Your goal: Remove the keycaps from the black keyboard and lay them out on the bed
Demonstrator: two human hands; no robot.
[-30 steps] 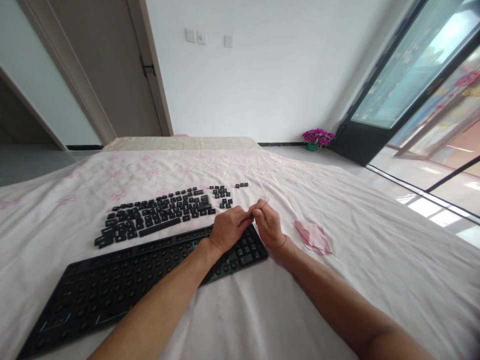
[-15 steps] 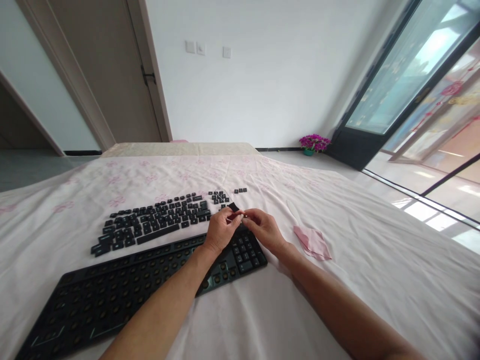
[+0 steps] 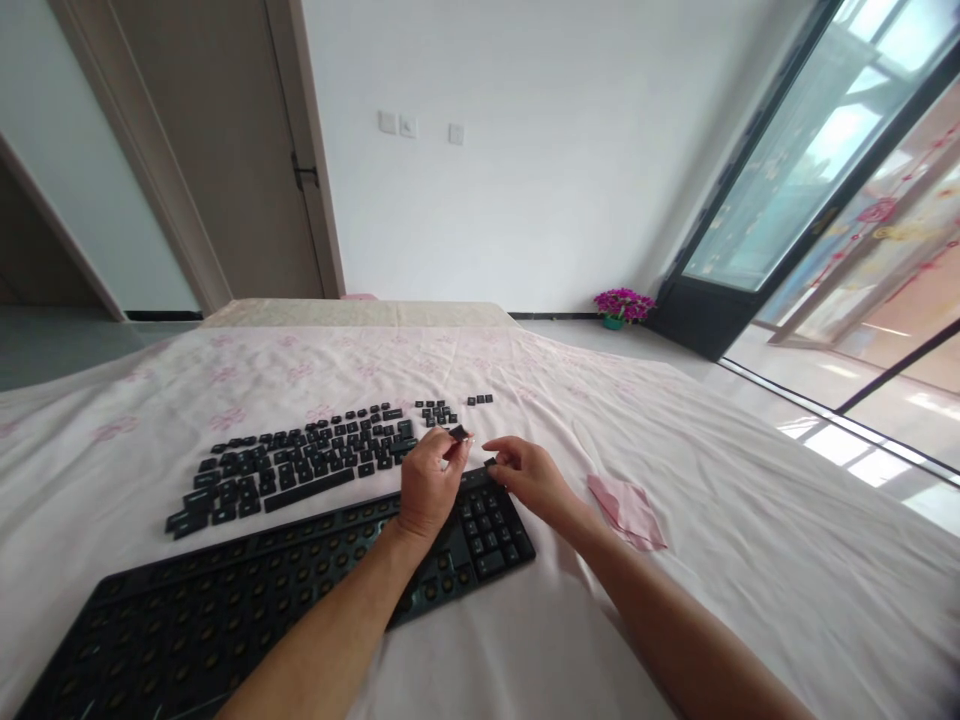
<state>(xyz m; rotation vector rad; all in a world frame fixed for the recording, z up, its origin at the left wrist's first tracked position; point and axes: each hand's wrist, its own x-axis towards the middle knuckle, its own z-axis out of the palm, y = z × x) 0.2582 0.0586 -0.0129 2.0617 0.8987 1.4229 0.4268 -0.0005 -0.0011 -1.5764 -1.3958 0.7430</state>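
My left hand (image 3: 433, 475) is pinched on a small black flat piece (image 3: 458, 433), raised over the back edge of the keyboard; its exact kind is too small to make out. To the right, my right hand (image 3: 531, 475) holds a small black keycap (image 3: 491, 463) between thumb and fingers, just above the keyboard's top right corner. Beneath both hands lies the black keyboard (image 3: 322, 560), tilted across the cloth. Its number pad at the right carries keycaps, while the main area shows bare key sockets. My left forearm hides part of the keyboard.
Loose black keycaps (image 3: 300, 455) lie in rows behind the keyboard, with smaller groups (image 3: 437, 412) to their right. A folded pink cloth (image 3: 628, 512) rests right of my right hand. A pale flowered cloth (image 3: 720, 480) covers the table.
My hands were together at the fingertips and have moved apart. The right hand has come down nearer the keyboard with the keycap. The view has tilted slightly up.
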